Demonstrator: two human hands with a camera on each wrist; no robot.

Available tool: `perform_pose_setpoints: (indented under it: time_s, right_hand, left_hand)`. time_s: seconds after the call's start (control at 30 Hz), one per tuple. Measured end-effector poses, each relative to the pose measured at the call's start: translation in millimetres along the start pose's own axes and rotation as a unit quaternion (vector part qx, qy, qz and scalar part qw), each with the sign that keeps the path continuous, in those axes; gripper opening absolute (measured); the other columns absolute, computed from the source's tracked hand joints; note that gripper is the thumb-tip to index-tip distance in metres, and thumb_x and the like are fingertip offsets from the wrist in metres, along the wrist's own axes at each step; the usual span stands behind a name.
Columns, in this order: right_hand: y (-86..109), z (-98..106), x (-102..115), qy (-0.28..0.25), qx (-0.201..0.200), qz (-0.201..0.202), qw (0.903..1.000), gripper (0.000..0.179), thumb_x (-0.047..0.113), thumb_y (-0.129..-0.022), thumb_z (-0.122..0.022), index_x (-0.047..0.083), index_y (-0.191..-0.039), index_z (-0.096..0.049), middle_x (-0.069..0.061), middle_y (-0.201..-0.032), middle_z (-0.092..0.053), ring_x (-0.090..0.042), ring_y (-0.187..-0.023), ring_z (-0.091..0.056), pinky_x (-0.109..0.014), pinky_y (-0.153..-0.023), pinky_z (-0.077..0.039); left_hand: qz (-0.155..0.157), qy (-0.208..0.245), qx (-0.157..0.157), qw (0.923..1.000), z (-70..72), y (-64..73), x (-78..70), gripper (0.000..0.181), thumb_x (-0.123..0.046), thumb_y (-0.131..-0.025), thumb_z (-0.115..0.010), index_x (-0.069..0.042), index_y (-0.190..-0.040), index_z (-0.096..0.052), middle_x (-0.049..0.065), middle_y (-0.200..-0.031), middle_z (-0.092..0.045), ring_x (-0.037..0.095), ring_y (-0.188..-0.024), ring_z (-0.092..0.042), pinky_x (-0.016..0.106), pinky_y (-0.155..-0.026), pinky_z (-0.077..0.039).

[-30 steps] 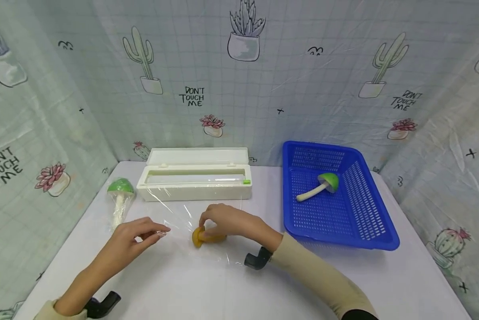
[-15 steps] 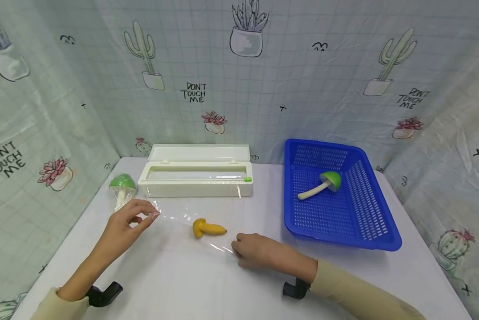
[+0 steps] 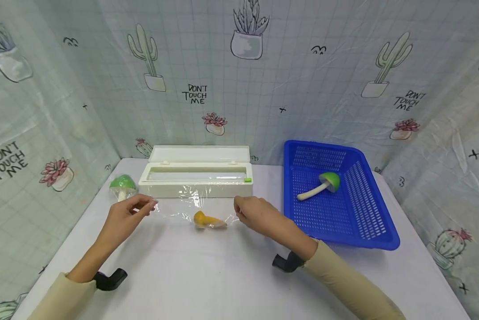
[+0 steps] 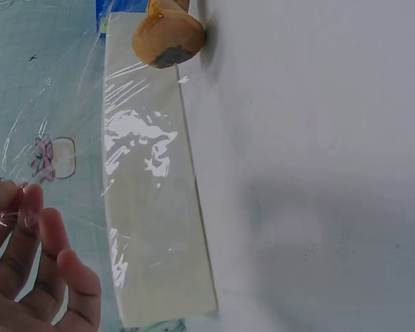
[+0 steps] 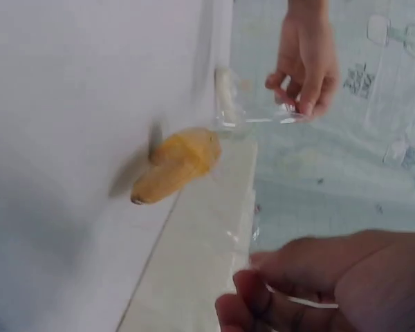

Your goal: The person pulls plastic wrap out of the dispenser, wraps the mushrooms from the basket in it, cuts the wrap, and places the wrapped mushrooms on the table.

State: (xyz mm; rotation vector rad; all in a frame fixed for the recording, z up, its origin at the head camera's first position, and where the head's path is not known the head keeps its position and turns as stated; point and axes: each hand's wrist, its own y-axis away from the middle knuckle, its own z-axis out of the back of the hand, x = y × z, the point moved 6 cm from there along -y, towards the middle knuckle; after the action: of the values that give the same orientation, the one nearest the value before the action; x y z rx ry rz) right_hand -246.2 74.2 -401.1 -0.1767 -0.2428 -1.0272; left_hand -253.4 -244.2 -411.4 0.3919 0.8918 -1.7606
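Note:
A sheet of clear cling film [image 3: 177, 205] stretches between both hands in the head view. My left hand [image 3: 124, 221] pinches its left end between thumb and fingertips. The right hand [image 3: 258, 214] pinches the other end, with the remaining fingers curled in. A yellow toy mushroom [image 3: 208, 220] lies low on the table between the hands, its cap to the left, and the film hangs over it in this view. In the right wrist view, the mushroom [image 5: 180, 162] tapers to a dark tip. The left wrist view shows the film's glossy creases beside the left hand [image 4: 38, 256].
Behind the film stands a white cling film box [image 3: 195, 191], lid raised, with a green slider. A green-capped mushroom [image 3: 122, 183] wrapped in film lies at left. On the right, a blue basket [image 3: 335, 222] holds another green-capped mushroom [image 3: 329, 181].
The right hand has let go of the yellow mushroom, moved right to take the film's near edge, then lifted it away from me. The left hand has shifted slightly away, still pinching the film.

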Motion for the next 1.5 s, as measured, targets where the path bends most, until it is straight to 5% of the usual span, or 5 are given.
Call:
perform_pose_setpoints:
  time_s: [0.27,0.6,0.9,1.13,1.5]
  right_hand:
    - [-28.0,-4.3,-20.2,0.01,-0.064,-0.091,0.9938,0.012,0.005,-0.1,-0.059,0.016,-0.103,-0.063,-0.004,-0.087,-0.065,-0.02,-0.066,-0.055,-0.031,-0.052,-0.046]
    - [-48.1,-39.1,-34.9,-0.003,-0.015,-0.171,0.9852,0.019,0.002,-0.095,-0.065,0.014,-0.106,-0.075,-0.005,-0.103,-0.072,-0.026,-0.081,-0.067,-0.039,-0.067,-0.055]
    - [-55.3,-54.4,-39.5,-0.003,0.028,-0.174,0.9844,0.015,0.007,-0.096,-0.065,0.014,-0.101,-0.077,-0.006,-0.104,-0.074,-0.03,-0.087,-0.069,-0.044,-0.07,-0.056]
    - [-51.3,-56.8,-38.8,-0.032,0.056,-0.18,0.9815,0.022,0.027,-0.095,-0.074,0.014,-0.112,-0.072,-0.007,-0.11,-0.067,-0.029,-0.095,-0.066,-0.044,-0.077,-0.055]
    - [-39.0,-46.3,-28.0,-0.037,0.091,-0.167,0.9811,0.037,0.029,-0.096,-0.072,0.016,-0.131,-0.066,-0.012,-0.125,-0.062,-0.03,-0.103,-0.064,-0.046,-0.084,-0.055]
  left_hand:
    - [0.084,0.01,0.018,0.9963,-15.8,-25.0,41.3,0.03,-0.026,-0.104,-0.062,0.001,-0.111,-0.07,0.02,-0.093,-0.073,0.024,-0.069,-0.065,0.024,-0.052,-0.051]
    - [0.136,0.003,0.064,0.9885,-35.7,-34.0,72.4,0.018,-0.012,-0.1,-0.065,0.006,-0.099,-0.067,0.013,-0.078,-0.066,0.017,-0.06,-0.061,0.026,-0.046,-0.049]
    - [0.166,-0.014,0.118,0.979,-50.5,-33.8,81.1,0.026,-0.009,-0.095,-0.071,-0.001,-0.088,-0.048,0.007,-0.061,-0.064,0.014,-0.048,-0.059,0.028,-0.046,-0.047]
    - [0.197,0.034,0.131,0.971,-50.7,-34.3,82.0,0.028,-0.006,-0.095,-0.071,0.003,-0.101,-0.046,0.014,-0.078,-0.068,0.016,-0.06,-0.067,0.03,-0.052,-0.057]
    - [0.145,0.105,0.095,0.9792,-35.8,-26.1,74.4,0.019,0.001,-0.093,-0.071,0.008,-0.097,-0.055,0.023,-0.101,-0.066,0.013,-0.07,-0.072,0.026,-0.065,-0.06]
